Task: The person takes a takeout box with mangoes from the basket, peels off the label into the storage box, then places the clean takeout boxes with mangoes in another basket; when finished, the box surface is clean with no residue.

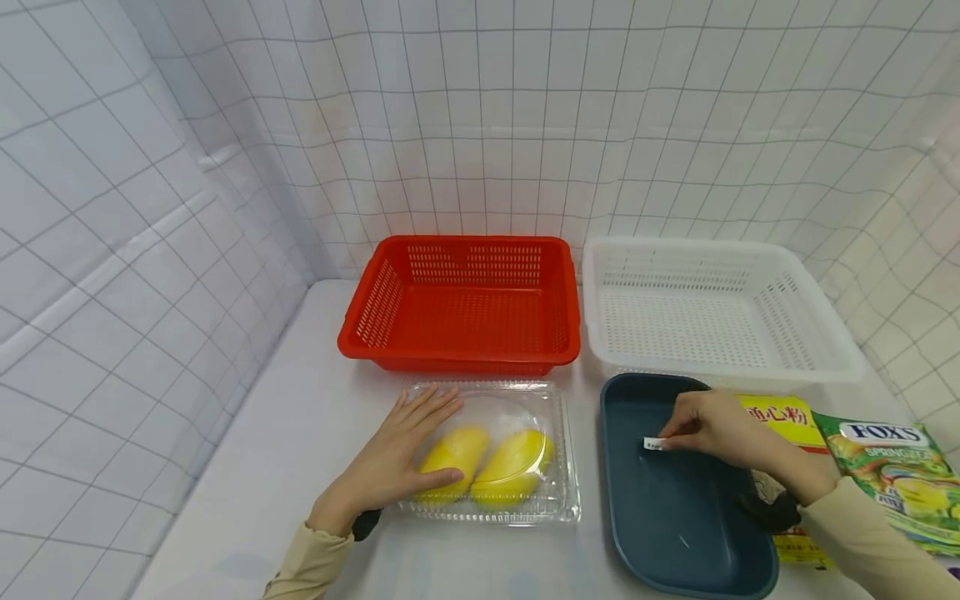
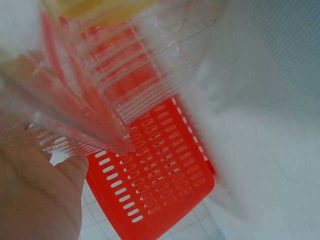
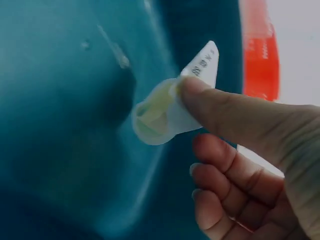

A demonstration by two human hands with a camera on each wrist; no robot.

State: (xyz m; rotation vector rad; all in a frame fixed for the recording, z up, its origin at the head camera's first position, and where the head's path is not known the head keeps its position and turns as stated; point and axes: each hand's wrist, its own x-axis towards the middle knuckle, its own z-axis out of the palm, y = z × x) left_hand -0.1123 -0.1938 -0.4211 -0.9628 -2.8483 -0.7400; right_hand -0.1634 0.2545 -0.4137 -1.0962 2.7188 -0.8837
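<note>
My left hand (image 1: 401,454) rests with straight fingers on a clear plastic clamshell box (image 1: 566,467) holding two yellow mango-like fruits (image 1: 513,471). In the left wrist view, the hand (image 2: 42,192) is beside the box's ribbed plastic edge (image 2: 145,100). Over the dark blue-green basin (image 1: 652,533), my right hand (image 1: 716,429) pinches a small white printed label (image 1: 653,444) between thumb and fingers. Seen from the right wrist, a translucent rounded piece (image 3: 155,117) with a yellowish-green part adjoins the label (image 3: 202,65); its kind is unclear. The other fingers curl loosely below.
Behind the clamshell stands a red perforated basket (image 1: 480,358), with a white perforated basket (image 1: 720,367) to its right. A yellow-and-red package (image 1: 783,417) and a green FOX'S bag (image 1: 892,467) lie right of the basin. Grid-patterned white walls (image 1: 480,108) enclose the table.
</note>
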